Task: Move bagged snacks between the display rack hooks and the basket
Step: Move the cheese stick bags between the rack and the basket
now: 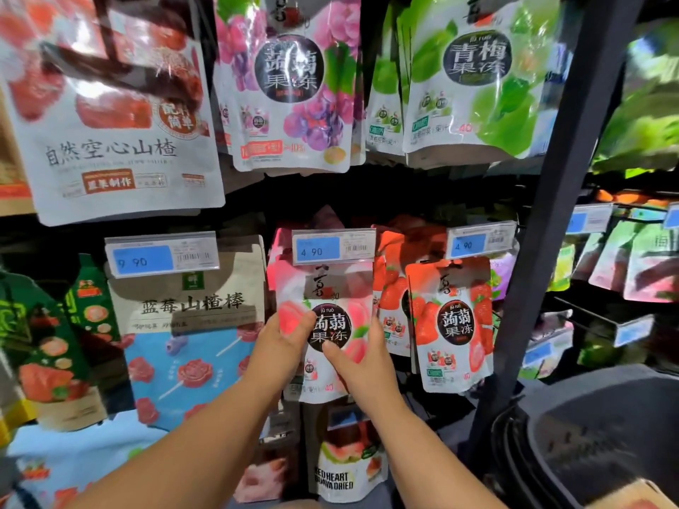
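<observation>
A pink peach jelly bag hangs at the middle hook of the display rack, under a blue 4.90 price tag. My left hand grips its left edge, thumb across the front. My right hand holds its right side, thumb lying on the black round label. More peach bags hang behind it. A dark basket sits low at the right; its inside is too dark to tell what it holds.
Strawberry jelly bags hang right beside the peach bag. A blueberry hawthorn bag hangs to the left. Grape and green plum bags hang above. A dark rack post stands between the hooks and the basket.
</observation>
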Available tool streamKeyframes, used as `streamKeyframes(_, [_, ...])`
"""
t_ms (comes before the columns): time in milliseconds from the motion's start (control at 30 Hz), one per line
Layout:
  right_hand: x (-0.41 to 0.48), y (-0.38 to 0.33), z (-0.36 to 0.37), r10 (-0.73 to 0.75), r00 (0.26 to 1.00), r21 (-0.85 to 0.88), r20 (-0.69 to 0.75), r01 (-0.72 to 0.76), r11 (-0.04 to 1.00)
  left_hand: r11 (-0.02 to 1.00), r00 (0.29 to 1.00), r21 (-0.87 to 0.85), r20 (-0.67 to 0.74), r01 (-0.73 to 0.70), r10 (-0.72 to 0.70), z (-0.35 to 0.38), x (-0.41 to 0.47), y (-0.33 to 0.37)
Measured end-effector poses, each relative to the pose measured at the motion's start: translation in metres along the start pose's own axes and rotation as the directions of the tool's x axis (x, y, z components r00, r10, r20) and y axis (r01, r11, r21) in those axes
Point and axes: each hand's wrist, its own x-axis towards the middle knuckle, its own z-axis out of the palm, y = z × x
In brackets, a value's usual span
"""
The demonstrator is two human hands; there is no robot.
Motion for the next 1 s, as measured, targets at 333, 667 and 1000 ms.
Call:
streamKeyframes(333, [-0.007, -0.007, -0.002, 0.017, 1.0, -0.048, 0.011, -0.016, 0.999, 0.988, 0.993, 0.1, -0.022, 0.122, -0.12, -0.006, -0.004, 0.0])
streamKeyframes(667, [-0.03, -0.05, -0.018, -0.263, 0.926, -0.028, -0.271, 0.266, 0.964, 0.987, 0.96, 0.144, -0.26, -0.07, 0.106, -0.028, -0.021, 0.043])
streamKeyframes(1000, [0.016, -0.199, -0.053, -0.596, 0.716, -0.141, -0.365, 0.59, 0.795, 0.934, 0.879, 0.082, -0.319, -0.347, 0.354, -0.07, 0.006, 0.183])
